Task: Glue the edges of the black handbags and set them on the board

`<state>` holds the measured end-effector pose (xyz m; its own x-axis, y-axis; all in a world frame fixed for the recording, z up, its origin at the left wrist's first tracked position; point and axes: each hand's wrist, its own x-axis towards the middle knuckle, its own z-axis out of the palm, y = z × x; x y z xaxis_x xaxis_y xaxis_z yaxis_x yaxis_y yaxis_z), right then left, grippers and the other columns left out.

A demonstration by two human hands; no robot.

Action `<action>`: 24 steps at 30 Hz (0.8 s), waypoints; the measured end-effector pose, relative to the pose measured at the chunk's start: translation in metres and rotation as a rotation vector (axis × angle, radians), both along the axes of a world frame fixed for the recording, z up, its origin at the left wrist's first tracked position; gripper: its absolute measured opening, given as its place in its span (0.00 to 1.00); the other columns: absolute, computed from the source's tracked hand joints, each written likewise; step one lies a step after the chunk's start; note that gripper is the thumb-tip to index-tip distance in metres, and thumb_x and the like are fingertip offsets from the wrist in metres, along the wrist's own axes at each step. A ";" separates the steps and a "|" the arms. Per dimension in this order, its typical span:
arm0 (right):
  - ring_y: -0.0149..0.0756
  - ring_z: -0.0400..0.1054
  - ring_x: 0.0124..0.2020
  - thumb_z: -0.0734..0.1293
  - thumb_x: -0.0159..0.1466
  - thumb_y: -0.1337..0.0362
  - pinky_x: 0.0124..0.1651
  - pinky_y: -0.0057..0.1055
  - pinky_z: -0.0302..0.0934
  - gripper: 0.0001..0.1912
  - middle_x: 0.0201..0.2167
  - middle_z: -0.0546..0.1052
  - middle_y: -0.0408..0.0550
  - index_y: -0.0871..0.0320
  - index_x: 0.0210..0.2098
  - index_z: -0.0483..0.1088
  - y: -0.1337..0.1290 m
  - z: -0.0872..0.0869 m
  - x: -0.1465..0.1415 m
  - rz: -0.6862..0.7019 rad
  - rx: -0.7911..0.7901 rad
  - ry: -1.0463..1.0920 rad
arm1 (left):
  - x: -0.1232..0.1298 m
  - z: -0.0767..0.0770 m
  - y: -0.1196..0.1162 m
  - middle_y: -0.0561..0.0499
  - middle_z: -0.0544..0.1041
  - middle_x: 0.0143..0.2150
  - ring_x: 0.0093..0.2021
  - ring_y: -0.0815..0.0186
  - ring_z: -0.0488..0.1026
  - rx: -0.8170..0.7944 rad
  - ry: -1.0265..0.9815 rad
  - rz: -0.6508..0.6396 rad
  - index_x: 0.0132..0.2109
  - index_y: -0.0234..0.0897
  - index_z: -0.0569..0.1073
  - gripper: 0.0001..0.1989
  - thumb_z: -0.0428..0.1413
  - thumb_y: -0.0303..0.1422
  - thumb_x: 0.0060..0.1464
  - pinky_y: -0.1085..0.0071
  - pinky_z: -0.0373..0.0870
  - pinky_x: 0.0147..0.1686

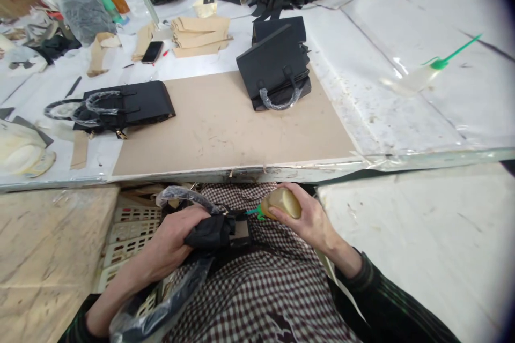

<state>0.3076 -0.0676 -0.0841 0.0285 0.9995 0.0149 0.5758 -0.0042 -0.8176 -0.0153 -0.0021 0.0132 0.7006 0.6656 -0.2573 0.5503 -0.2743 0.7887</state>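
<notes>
Workshop bench (225,123) edge seen from a seated lap, below which both hands work. Right hand (306,220), grip closed around a yellowish glue bottle (281,202), aims the green nozzle (254,213) leftward at a black bag part (213,231), which the left hand (173,244) clamps from above, wrist bent inward. Risk, as judged: a hard squeeze could spill glue onto the checked apron (261,289), or the unsupported part could shift. Finished black handbags (120,104) rest on the bench beyond.

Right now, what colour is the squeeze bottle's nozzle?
Green, on the squeeze bottle in the right hand; head view.
</notes>
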 end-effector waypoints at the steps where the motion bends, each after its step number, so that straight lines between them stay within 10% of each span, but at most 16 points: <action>1: 0.49 0.74 0.49 0.70 0.66 0.46 0.53 0.47 0.71 0.27 0.50 0.77 0.54 0.55 0.56 0.66 0.003 -0.002 -0.001 0.009 0.004 -0.003 | -0.001 0.000 -0.004 0.47 0.79 0.41 0.41 0.59 0.74 0.035 -0.007 -0.010 0.43 0.39 0.74 0.10 0.48 0.26 0.62 0.64 0.68 0.42; 24: 0.47 0.73 0.46 0.71 0.64 0.46 0.49 0.41 0.67 0.27 0.49 0.78 0.51 0.56 0.55 0.67 0.002 -0.001 0.003 0.050 -0.180 0.082 | -0.002 0.000 -0.034 0.49 0.83 0.43 0.43 0.64 0.79 0.205 0.004 -0.055 0.46 0.38 0.74 0.14 0.47 0.21 0.60 0.70 0.70 0.43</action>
<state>0.3106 -0.0653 -0.0850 -0.0274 0.9859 -0.1648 0.5107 -0.1279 -0.8502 -0.0174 -0.0358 0.0132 0.7367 0.6649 -0.1234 0.5331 -0.4587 0.7109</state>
